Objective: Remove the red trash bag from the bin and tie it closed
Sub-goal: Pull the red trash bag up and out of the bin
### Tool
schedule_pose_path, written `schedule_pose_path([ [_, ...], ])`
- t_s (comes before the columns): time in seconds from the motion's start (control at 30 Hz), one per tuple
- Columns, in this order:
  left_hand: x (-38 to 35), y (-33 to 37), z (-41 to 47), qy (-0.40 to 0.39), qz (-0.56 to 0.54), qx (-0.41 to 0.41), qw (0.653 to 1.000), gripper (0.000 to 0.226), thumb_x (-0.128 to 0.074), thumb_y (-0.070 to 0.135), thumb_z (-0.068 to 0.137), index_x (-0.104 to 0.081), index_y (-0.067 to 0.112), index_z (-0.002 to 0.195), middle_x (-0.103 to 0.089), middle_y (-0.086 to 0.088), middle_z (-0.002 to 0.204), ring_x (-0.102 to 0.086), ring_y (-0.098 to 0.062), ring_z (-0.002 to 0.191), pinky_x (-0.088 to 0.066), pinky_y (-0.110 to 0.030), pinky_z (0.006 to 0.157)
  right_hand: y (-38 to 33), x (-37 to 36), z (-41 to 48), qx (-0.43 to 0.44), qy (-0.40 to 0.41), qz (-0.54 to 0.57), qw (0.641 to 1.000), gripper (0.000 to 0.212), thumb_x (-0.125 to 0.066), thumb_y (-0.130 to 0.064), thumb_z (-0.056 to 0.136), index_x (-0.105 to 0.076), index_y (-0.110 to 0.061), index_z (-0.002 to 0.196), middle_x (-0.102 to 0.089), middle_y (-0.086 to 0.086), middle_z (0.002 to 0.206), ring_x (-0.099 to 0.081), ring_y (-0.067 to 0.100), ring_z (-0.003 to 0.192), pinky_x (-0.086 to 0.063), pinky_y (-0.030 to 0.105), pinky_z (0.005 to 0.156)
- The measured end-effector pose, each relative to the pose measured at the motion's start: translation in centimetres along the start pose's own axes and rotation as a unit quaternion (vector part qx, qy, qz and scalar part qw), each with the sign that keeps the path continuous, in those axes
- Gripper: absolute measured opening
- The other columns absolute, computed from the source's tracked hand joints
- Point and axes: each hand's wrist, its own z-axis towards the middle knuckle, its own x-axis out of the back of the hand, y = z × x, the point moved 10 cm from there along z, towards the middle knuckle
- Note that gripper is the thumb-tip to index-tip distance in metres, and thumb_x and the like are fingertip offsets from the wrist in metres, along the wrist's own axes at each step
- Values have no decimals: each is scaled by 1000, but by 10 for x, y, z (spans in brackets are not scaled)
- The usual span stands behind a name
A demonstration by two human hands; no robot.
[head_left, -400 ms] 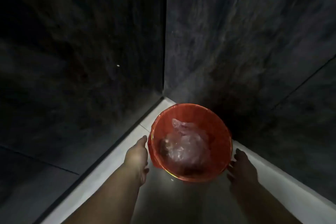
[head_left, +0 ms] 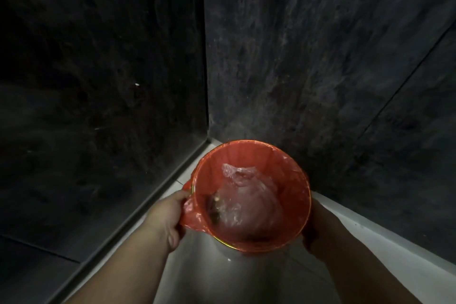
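The red bag (head_left: 249, 168) still lines the bin (head_left: 225, 243), its edge folded over the rim, with a thin yellow strip of rim showing at the near side. Inside lies a clear bag (head_left: 244, 195) of rubbish, crumpled, with something brown under it. My left hand (head_left: 167, 217) presses on the bag's overhang at the left of the rim, fingers curled round a bunched fold of red plastic. My right hand (head_left: 318, 229) is against the bin's right side; its fingers go behind the wall, so I cannot tell whether they grip. Beyond my fingertips the bin sits in a corner of dark walls (head_left: 308, 57), on a pale floor (head_left: 370, 242).
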Motion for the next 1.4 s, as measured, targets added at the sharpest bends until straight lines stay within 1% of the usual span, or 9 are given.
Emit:
schedule_pose_path([
  [0.1, 8, 22, 1, 41, -23, -71, 996, 9, -63, 13, 81, -64, 5, 80, -67, -10, 57, -61, -24, 45, -54, -40, 66, 0, 21, 1, -20, 64, 40, 997, 24, -67, -24, 84, -67, -5, 99, -66, 9, 78, -58, 19, 68, -47, 31, 60],
  [0.3, -7, 85, -26, 17, 14, -236, 971, 7, -64, 9, 80, -66, 8, 74, -66, -18, 71, -61, -28, 61, -52, -38, 65, -46, 48, -22, 110, 132, -5, 985, 29, -79, -22, 69, -55, -15, 55, -47, -4, 30, -35, 9, 27, -24, 17, 28],
  [0.53, -36, 112, -64, -47, 122, -349, 928, 12, -63, 12, 85, -69, 7, 76, -67, -4, 56, -60, -13, 48, -50, -24, 46, -90, 34, -38, 214, 117, 37, 969, 11, -68, -16, 76, -67, -13, 66, -64, 10, 62, -58, 21, 52, -46, 24, 37],
  [0.77, -48, 103, -67, -102, 105, -346, 927, 12, -59, 20, 90, -64, 27, 98, -69, 7, 86, -66, -10, 79, -53, -19, 65, -123, 3, -70, 302, 31, -65, 951, 16, -55, -19, 88, -64, -19, 75, -57, -8, 47, -55, 10, 41, -45, 25, 36],
  [0.9, -59, 88, -63, -167, 92, -332, 924, 51, -60, 17, 88, -44, 39, 131, -62, 9, 116, -64, -8, 103, -54, -20, 77, -142, -2, -88, 326, -4, -24, 945, 16, -53, -17, 91, -63, -17, 80, -52, -7, 50, -49, 12, 46, -43, 26, 42],
  [1.03, -69, 85, -66, -206, 139, -349, 903, 82, -63, 17, 84, -14, 44, 144, -47, 33, 115, -58, 22, 88, -50, -5, 66, -160, -9, -110, 360, -50, 29, 931, 20, -51, -14, 92, -60, -21, 76, -59, -4, 63, -53, 13, 55, -46, 33, 53],
  [1.2, -78, 91, -86, -179, 215, -396, 874, 91, -65, 22, 84, -1, 49, 143, -21, 20, 148, -37, -1, 130, -45, -27, 101, -168, -9, -124, 374, -79, 67, 922, 21, -50, -10, 91, -61, -19, 76, -69, 1, 87, -61, 15, 71, -52, 34, 65],
  [1.27, -87, 94, -102, -171, 256, -443, 842, 91, -65, 22, 85, 1, 52, 139, -26, 29, 137, -33, 0, 131, -34, -36, 110, -170, -8, -127, 369, -89, 96, 920, 19, -48, -8, 92, -59, -17, 79, -68, 4, 109, -60, 16, 85, -50, 30, 75],
  [1.4, -104, 109, -135, -170, 276, -524, 787, 86, -66, 25, 80, -5, 53, 134, -31, 42, 118, -34, 22, 117, -32, -14, 102, -184, -12, -143, 392, -129, 117, 903, 16, -44, -11, 95, -58, -14, 87, -74, 9, 107, -68, 22, 97, -55, 35, 85],
])
